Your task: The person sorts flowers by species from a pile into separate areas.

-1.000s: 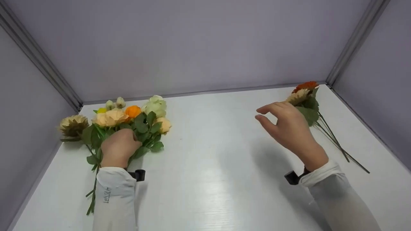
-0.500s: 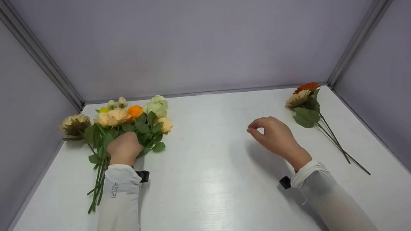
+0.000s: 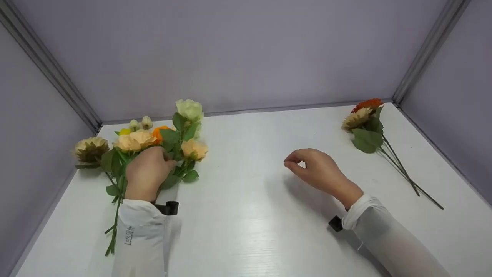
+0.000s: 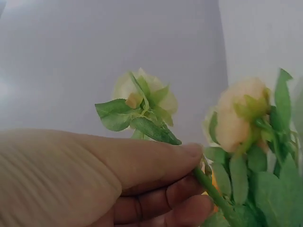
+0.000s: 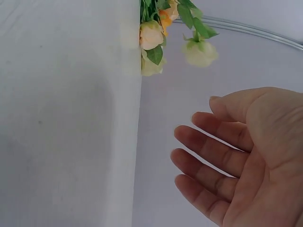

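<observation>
My left hand (image 3: 146,173) pinches the green stem (image 4: 215,194) of a pale green flower (image 3: 189,109) between thumb and fingers. That bloom stands up above the other flowers, and in the left wrist view its underside and leaves show. Around and under the hand lie the bunch's peach flowers (image 3: 134,141), an orange flower (image 3: 159,134) and dark green leaves. A peach bloom (image 3: 194,149) sits just right of the fingers. My right hand (image 3: 316,169) hovers over the table with nothing in it, its fingers loosely bent in the right wrist view.
On the right side of the white table (image 3: 238,192) lie a red-orange flower (image 3: 368,104) and a cream flower (image 3: 356,118) with crossing stems. A cream-brown flower (image 3: 91,149) lies at the left edge. Grey walls (image 3: 246,54) enclose the back and sides.
My left hand has raised the pale green flower out of the bunch, and its bloom now stands higher. My right hand has moved left and toward me, away from the right-hand flowers.
</observation>
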A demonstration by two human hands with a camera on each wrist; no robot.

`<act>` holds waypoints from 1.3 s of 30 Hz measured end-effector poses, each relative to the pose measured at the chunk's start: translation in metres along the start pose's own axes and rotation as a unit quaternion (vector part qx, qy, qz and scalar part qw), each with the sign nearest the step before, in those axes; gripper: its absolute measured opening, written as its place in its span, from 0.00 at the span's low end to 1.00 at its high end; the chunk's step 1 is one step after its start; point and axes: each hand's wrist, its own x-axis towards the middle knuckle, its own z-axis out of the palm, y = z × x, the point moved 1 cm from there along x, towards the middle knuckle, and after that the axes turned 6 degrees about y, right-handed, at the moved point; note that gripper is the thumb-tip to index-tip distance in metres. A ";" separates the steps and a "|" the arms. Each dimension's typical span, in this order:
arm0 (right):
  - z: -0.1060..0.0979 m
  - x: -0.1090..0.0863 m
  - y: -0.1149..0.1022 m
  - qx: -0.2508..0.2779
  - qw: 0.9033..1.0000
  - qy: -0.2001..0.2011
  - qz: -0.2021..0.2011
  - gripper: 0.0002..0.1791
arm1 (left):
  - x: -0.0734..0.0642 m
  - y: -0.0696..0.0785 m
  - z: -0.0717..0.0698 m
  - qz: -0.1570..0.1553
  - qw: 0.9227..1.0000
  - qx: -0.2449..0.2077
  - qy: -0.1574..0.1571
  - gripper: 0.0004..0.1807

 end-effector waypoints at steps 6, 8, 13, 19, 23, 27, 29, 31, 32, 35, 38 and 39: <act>-0.004 -0.002 -0.008 0.042 0.999 0.027 -0.016 0.06 | -0.017 0.031 -0.014 0.049 0.987 -0.150 0.023 0.14; -0.004 -0.003 -0.012 0.064 0.997 0.039 -0.020 0.06 | -0.023 0.044 -0.014 0.064 0.975 -0.212 0.025 0.14; -0.006 -0.008 -0.026 0.139 0.989 0.045 -0.019 0.05 | -0.033 0.077 0.001 0.121 0.913 -0.389 0.031 0.11; -0.005 -0.015 -0.046 0.276 0.961 0.017 0.007 0.08 | -0.042 0.112 0.031 0.170 0.842 -0.512 0.007 0.10; 0.002 -0.018 -0.057 0.342 0.939 -0.004 0.022 0.10 | -0.047 0.126 0.047 0.181 0.829 -0.529 0.007 0.10; 0.010 -0.021 -0.063 0.375 0.926 -0.024 0.035 0.11 | -0.052 0.135 0.055 0.178 0.822 -0.541 -0.003 0.11; 0.012 -0.023 -0.065 0.386 0.921 -0.026 0.038 0.12 | -0.053 0.138 0.058 0.177 0.822 -0.542 -0.010 0.11; 0.015 -0.023 -0.065 0.396 0.917 -0.027 0.038 0.11 | -0.054 0.141 0.060 0.176 0.825 -0.536 -0.013 0.11; 0.015 -0.024 -0.066 0.401 0.915 -0.027 0.038 0.11 | -0.054 0.142 0.061 0.177 0.827 -0.534 -0.013 0.11; 0.016 -0.024 -0.065 0.414 0.909 -0.028 0.039 0.10 | -0.054 0.143 0.063 0.181 0.831 -0.526 -0.013 0.11; 0.017 -0.024 -0.065 0.417 0.908 -0.030 0.041 0.08 | -0.055 0.144 0.063 0.183 0.833 -0.522 -0.016 0.11; 0.016 -0.024 -0.065 0.415 0.908 -0.029 0.039 0.08 | -0.055 0.144 0.063 0.183 0.834 -0.519 -0.016 0.11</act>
